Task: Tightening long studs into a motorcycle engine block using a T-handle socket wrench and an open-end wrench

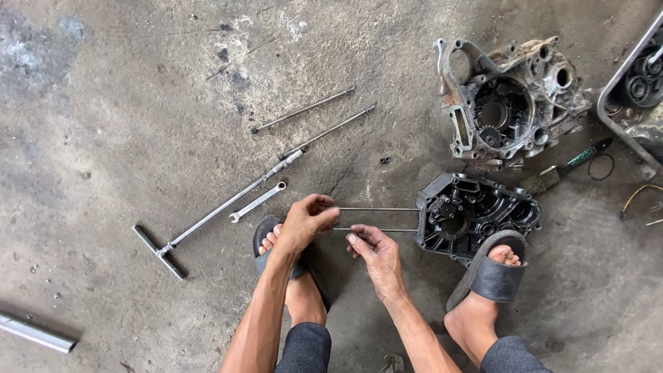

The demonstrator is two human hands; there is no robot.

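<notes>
My left hand pinches the end of the upper long thin stud rod. Just to its right, my right hand pinches the end of the lower rod. Both rods run level to the right into a dark engine crankcase half lying on the concrete floor. My right foot in a black slide sandal rests against the case's near edge. My left foot, also in a sandal, sits under my left hand.
Two more loose rods lie farther away. A long T-handle wrench and a small spanner lie to the left. A second, dirtier crankcase half stands at upper right beside a brush, a tray and a metal pipe.
</notes>
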